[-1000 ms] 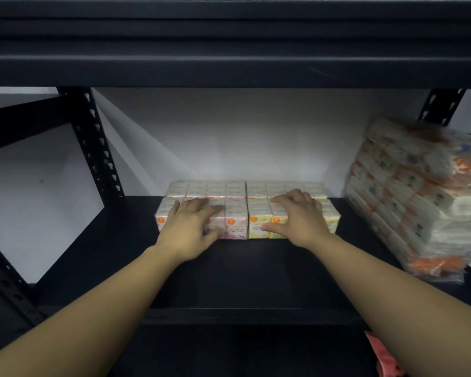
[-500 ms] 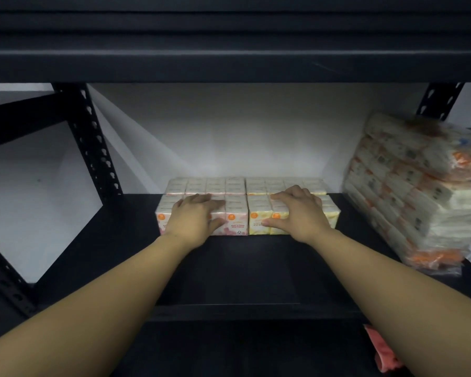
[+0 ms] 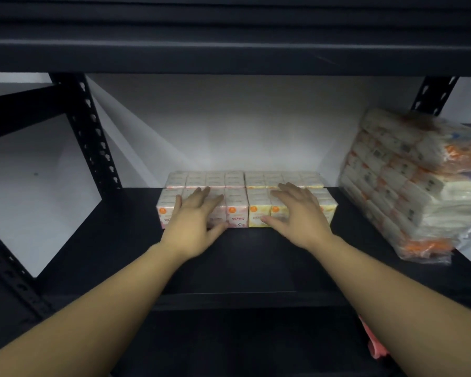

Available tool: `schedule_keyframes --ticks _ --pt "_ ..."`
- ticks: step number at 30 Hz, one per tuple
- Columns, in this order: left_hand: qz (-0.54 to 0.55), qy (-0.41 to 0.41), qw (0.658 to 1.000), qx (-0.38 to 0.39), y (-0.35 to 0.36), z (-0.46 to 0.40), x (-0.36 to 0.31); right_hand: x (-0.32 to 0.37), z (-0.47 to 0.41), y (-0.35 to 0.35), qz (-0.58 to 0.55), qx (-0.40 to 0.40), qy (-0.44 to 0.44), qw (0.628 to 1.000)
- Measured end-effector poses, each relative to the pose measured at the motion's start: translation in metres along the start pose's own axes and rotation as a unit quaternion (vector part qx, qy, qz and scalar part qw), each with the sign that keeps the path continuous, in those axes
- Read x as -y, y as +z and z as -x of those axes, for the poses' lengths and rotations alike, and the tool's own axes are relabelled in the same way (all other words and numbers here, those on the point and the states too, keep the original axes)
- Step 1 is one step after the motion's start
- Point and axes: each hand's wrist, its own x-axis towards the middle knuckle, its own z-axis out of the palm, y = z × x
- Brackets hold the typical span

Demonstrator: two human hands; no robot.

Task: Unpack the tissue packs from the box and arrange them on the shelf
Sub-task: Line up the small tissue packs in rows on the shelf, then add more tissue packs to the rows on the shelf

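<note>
1. The left hand (image 3: 195, 227) lies palm down on the pink tissue packs (image 3: 235, 208) of the front row, fingers straight and spread over their tops, thumb against their front face; it grips nothing.
2. The right hand (image 3: 297, 216) lies the same way on the yellow tissue packs (image 3: 259, 209) just beside them, fingers flat on top, thumb stretched along the front face, holding nothing.
3. Both blocks stand side by side, touching, toward the back edge of the shelf (image 3: 229, 268), midway between its left and right edges. A second row of packs (image 3: 245, 178) sits right behind them against the white wall (image 3: 229, 126).
4. The packs are small, boxy and film-wrapped, with orange round marks on the front.
5. Near the right edge of the shelf leans a large bundle of tissue packs (image 3: 408, 186) in crinkled clear plastic with orange print.
6. The shelf is matt black board on black perforated metal uprights (image 3: 93, 131).
7. Compared with half a second ago, the fingers of both hands are straighter and more spread; the packs have not visibly shifted.
</note>
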Motion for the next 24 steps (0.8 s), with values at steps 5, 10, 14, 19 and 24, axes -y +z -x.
schedule_keyframes --ticks 5,10,14,19,24 --pt "-0.001 0.005 1.000 0.017 0.010 0.064 -0.006 0.030 0.074 0.020 -0.057 -0.015 0.014 0.998" --pt "-0.033 -0.015 0.996 0.077 0.023 0.098 0.000 0.053 0.106 0.034 0.012 0.054 0.067 0.996" --pt "-0.049 -0.013 0.997 0.062 0.027 0.122 -0.002 0.064 0.133 0.043 0.056 0.061 0.071 0.994" --pt "-0.099 -0.006 0.995 0.030 0.049 0.184 -0.020 0.070 0.189 0.055 0.065 0.030 0.033 0.997" --pt "-0.073 -0.031 0.994 0.071 0.088 0.240 -0.031 0.066 0.249 0.088 -0.006 0.052 0.047 0.998"
